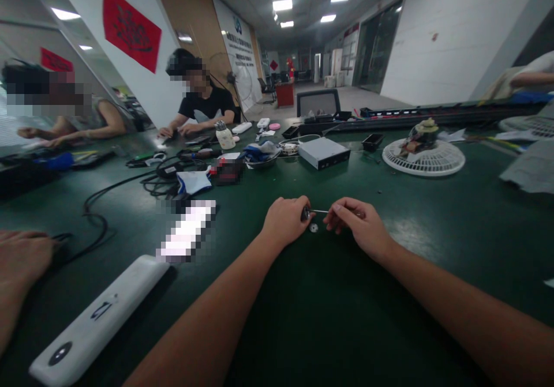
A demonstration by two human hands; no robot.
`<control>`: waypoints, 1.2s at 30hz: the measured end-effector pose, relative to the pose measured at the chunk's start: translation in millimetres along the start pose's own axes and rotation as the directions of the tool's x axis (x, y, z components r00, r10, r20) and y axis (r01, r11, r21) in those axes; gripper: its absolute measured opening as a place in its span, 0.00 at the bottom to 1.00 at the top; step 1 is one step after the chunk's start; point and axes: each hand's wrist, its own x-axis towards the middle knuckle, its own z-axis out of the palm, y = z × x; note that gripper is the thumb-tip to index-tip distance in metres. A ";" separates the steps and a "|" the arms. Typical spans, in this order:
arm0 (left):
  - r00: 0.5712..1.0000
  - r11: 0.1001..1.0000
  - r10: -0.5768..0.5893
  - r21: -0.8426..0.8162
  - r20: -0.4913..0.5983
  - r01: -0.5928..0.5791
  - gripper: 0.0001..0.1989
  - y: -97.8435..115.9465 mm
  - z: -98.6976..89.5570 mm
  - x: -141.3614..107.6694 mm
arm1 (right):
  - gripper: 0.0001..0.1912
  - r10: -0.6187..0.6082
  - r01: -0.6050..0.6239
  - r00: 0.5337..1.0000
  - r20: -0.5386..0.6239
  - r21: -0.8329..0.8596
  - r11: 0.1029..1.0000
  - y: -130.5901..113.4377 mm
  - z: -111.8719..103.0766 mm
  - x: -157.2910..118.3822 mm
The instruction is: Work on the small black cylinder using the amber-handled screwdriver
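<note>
A thin steel rod (320,210) spans both hands at 12 o'clock: the left hand (285,221) closes firmly around its dark end, the right hand (358,225) pinches its other end narrowly. A small pale ring (313,228) lies at 6 o'clock on the dark green workbench (329,318).

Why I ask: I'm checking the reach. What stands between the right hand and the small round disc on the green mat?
Nothing visible lies on the green mat between the right hand and the small round disc. The thin metal rod, held between both hands, passes just above the disc in view, and the left hand is close beside it.
</note>
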 end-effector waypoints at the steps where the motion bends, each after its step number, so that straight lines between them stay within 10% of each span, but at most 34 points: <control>1: 1.000 1.000 -0.013 0.003 -0.003 0.013 0.08 -0.1 0.2 0.0 | 0.16 -0.005 0.005 1.000 -0.005 0.010 1.000 -0.7 0.0 -0.7; 6: 0.997 0.997 -0.073 0.004 -0.007 0.073 0.11 0.0 -0.4 -0.2 | 0.18 -0.023 0.023 0.999 -0.023 -0.009 1.000 -4.0 -0.1 -4.6; 17: 0.998 0.999 0.035 -0.001 0.043 -0.035 0.11 2.6 -2.9 -2.2 | 0.12 -0.047 0.121 0.990 0.132 -0.631 0.767 -1.1 4.0 -3.9; 36: 0.981 0.976 0.163 -0.161 0.106 -0.145 0.15 7.8 -8.5 -3.5 | 0.11 -0.227 0.217 0.973 0.047 -0.528 0.821 -2.4 2.6 -5.9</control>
